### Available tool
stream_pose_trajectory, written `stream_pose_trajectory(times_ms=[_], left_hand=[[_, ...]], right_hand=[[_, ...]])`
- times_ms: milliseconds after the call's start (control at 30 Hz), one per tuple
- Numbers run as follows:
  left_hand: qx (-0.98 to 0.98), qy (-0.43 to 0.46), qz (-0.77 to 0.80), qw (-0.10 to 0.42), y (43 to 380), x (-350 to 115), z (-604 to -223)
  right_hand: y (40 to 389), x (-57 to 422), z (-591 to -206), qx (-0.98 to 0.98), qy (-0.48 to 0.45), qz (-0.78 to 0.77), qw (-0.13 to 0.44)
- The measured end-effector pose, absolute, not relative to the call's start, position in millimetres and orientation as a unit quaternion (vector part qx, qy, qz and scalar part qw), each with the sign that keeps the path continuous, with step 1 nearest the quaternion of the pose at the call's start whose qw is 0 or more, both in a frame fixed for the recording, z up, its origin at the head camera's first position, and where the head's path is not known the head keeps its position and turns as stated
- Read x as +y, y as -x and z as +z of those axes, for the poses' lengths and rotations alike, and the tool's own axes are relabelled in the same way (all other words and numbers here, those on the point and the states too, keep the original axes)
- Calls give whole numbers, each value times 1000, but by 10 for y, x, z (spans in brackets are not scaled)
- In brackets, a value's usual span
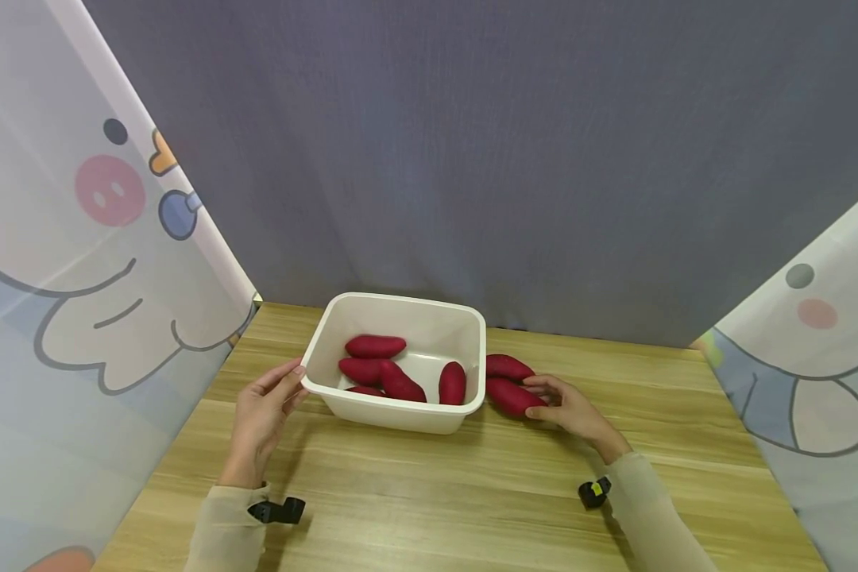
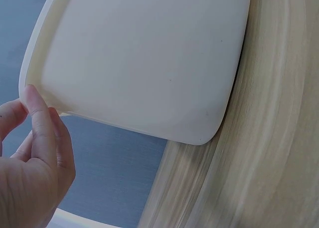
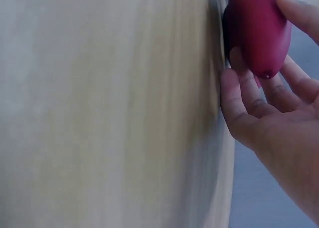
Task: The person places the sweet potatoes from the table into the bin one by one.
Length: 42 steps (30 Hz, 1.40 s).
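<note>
A white plastic bin stands on the wooden table with several red sweet potatoes inside. At its left corner my left hand pinches the rim between thumb and fingers; the left wrist view shows these fingers at the rim of the bin wall. To the right of the bin, my right hand grips one end of a sweet potato, thumb on the near side and fingers on the far side. Another sweet potato lies just behind it, beside the bin.
The wooden table extends in front of the bin and to both sides. A grey curtain hangs close behind the bin. Cartoon-printed sheets stand along the left and right sides. Each wrist wears a small black camera.
</note>
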<state>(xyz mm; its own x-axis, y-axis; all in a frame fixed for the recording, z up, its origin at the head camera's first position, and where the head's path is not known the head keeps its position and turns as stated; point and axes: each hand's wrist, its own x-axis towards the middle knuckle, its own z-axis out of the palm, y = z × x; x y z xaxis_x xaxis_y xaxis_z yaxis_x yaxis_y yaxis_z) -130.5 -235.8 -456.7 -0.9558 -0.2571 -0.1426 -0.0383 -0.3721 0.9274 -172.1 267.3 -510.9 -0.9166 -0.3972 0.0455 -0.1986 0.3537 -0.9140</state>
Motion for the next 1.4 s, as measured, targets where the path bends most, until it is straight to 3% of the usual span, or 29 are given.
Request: stream_pose_trajectory(times_ms=[300, 833, 1133, 1400], left_hand=[[-550, -131, -822, 67, 1302, -2365, -4573], [-556, -126, -820, 56, 1310, -2380, -4558], [-550, -119, -824, 58, 1326, -2380, -4563], [-546, -118, -827, 59, 1319, -2388, -4582]], right_hand=[[1713, 2678, -4917, 815, 147, -556, 76], [1911, 2679, -4117, 822, 151, -547, 48], [2113, 2293, -3657, 837, 188, -512, 39], [2312, 1755, -3364, 813, 234, -528, 68]])
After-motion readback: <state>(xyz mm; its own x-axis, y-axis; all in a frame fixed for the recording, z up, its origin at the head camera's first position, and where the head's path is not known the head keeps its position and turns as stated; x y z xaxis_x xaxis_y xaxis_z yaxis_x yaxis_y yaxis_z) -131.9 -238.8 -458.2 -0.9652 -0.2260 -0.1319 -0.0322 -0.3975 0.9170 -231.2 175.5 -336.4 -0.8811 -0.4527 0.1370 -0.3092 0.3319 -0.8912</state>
